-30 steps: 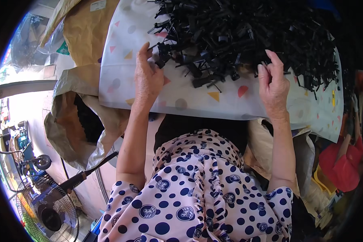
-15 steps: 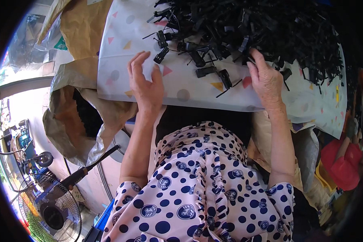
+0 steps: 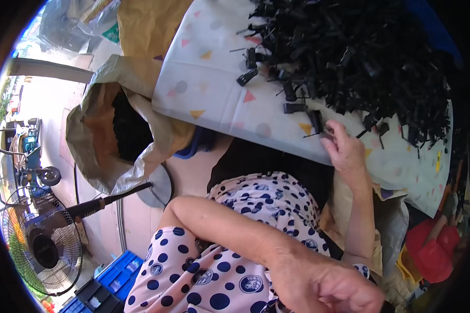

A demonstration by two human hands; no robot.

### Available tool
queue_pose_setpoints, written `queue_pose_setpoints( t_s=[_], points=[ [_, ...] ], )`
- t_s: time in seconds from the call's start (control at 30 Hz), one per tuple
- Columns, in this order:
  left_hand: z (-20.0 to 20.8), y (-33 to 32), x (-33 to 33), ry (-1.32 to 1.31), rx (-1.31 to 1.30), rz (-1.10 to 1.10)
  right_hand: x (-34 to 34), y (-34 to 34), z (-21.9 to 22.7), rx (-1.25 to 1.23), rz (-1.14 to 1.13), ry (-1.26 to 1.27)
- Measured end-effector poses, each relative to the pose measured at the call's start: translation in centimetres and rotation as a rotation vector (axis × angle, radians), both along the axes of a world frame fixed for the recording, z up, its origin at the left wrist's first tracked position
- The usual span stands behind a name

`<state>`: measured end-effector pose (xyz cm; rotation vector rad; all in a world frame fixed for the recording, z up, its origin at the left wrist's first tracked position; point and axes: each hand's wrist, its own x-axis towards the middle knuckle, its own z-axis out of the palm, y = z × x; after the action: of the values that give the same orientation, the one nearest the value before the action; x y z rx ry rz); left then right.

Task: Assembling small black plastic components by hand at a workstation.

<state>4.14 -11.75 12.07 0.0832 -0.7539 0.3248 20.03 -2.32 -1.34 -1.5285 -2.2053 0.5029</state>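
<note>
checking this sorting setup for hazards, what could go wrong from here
1. The right hand works at the table's near edge; loose black plastic parts there could get swept off onto the lap.
2. The big black pile may slide toward that edge.
3. The left hand is off the table, so nothing steadies the cloth.
</note>
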Motion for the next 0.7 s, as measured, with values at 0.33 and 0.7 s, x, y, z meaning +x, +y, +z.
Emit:
queue_pose_setpoints(
  t_s=[0.33,0.7],
  points=[
    [1.9,-2.4,-1.0,0.058,0.059,0.157,0.2,-1.0,0.3,-0.02,-0.006,0.233],
    [2.6,-5.0,-2.2,0.129,0.315,0.235,-1.9,-3.2,1.7,-0.232,-0.095,0.933]
  ],
)
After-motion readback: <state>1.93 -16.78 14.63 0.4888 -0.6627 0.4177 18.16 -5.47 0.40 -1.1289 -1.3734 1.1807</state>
